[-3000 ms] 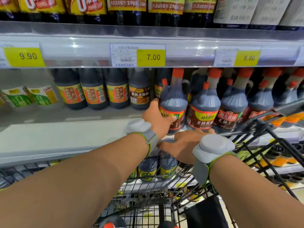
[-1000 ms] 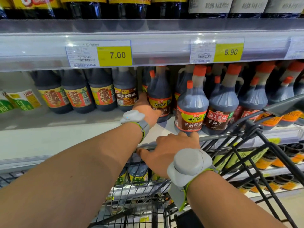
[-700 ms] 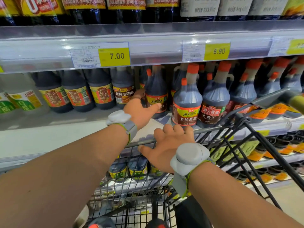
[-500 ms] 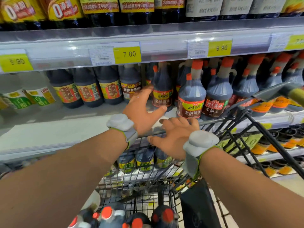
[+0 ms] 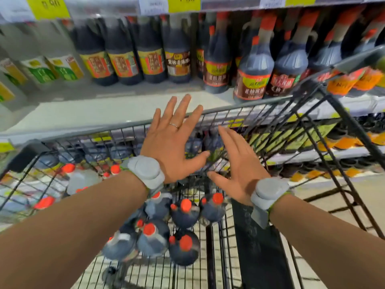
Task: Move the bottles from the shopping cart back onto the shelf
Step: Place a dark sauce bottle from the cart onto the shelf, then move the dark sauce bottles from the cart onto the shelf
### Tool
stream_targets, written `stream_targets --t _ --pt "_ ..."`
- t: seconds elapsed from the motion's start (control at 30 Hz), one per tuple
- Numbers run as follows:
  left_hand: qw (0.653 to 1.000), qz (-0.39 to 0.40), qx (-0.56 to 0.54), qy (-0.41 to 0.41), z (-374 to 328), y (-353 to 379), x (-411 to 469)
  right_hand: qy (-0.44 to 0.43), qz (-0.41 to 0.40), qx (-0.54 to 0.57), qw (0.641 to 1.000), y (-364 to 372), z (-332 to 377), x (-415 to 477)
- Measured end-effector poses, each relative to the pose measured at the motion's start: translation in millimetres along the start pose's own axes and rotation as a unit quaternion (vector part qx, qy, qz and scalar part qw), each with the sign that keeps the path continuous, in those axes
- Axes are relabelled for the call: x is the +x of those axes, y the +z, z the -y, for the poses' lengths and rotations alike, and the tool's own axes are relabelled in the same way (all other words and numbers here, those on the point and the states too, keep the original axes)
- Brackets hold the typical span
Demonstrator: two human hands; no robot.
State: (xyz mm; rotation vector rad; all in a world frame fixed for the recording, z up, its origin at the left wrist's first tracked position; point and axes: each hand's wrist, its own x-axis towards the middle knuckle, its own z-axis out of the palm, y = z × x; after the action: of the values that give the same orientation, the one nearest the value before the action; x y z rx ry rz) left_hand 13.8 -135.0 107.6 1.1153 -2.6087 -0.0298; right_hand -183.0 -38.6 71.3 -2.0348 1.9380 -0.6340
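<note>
Both your hands have come off the shelf and the cart rim, and your view has dropped into the shopping cart. Left hand is spread wide and empty, right hand flat with fingers together, also empty, both above the basket. You're between bottles, reaching back for another. Dark red-capped bottles stand clustered at 6 o'clock below your wrists; pick one by its neck. Shelf space lies open at 11 o'clock.

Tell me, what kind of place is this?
Most likely a supermarket aisle: yellow price tags on the shelf edge, rows of dark sauce bottles, and a wire shopping cart holding more bottles.
</note>
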Motion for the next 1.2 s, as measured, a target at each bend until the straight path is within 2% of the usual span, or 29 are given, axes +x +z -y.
stream_targets --t 0.17,0.33,0.63,0.83,1.03,1.2 --pt "0.999 0.052 -0.009 0.004 -10.5 22.6 -34.6 -0.002 0.071 0.033 0.997 33.0 -9.0 -33.4" --pt "0.993 0.113 -0.034 0.021 -15.0 52.1 -56.7 0.041 0.124 0.051 0.99 60.3 -13.2 -48.4" --pt "0.982 0.181 -0.05 -0.01 -11.4 88.0 -74.3 0.136 0.156 0.109 0.972 91.2 -25.5 -50.0" --pt "0.974 0.221 -0.059 -0.004 -12.6 100.5 -78.5 0.204 0.18 0.053 0.961 101.8 -27.4 -43.9" --pt "0.965 0.25 -0.084 -0.011 -14.6 100.5 -77.7 0.21 0.168 0.07 0.961 92.6 -25.3 -41.8" --pt "0.948 0.262 -0.172 -0.055 -17.0 90.4 -72.7 0.194 0.146 0.071 0.968 80.1 -26.1 -43.9"
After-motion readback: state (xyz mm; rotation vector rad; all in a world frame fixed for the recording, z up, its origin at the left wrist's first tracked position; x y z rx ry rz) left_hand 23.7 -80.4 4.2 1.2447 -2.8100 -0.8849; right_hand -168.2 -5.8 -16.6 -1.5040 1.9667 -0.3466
